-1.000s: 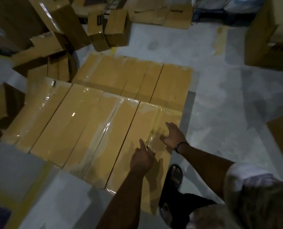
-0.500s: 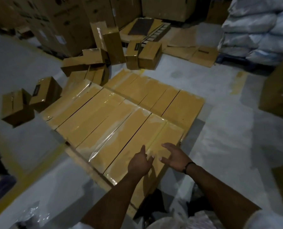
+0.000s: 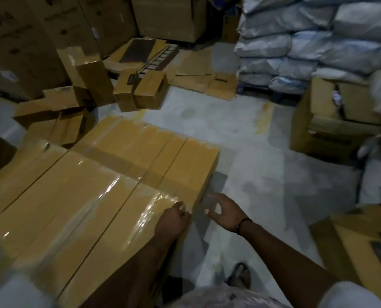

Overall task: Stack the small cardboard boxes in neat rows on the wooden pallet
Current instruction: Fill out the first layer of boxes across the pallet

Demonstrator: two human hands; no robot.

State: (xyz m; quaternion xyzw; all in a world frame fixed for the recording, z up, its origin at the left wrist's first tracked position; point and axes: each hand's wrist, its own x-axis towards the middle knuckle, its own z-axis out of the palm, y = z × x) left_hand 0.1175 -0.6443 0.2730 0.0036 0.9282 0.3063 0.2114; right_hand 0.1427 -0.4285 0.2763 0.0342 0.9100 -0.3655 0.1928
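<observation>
Nearest first:

- A sandalled foot (image 3: 240,277) stands on the grey floor (image 3: 263,174), just beside the stack. If the end box (image 3: 127,236) slips off, I think it lands on these toes.
- The left hand (image 3: 174,221) lies on the right corner of that end box with bent fingers. The blur hides whether they hook the edge or only press, so I cannot tell its grip.
- The right hand (image 3: 224,213) hangs beside the same corner, over the floor, with its fingers spread and holding nothing. It touches no box, so it probably cannot stop a slide.
- The boxes lie side by side in 2 rows, the end box in the near one and the far row (image 3: 163,147) behind it. The pallet is hidden below them.
- Shiny film covers the tops and looks slippery. A hard push could move the neighbours and open the seams.
- Farther away, loose boxes (image 3: 140,92) wait on the floor, not yet stacked, some of them tilted.
- Flattened cardboard (image 3: 198,72) lies behind them. In this dim light a person fetching a box could trip there.
</observation>
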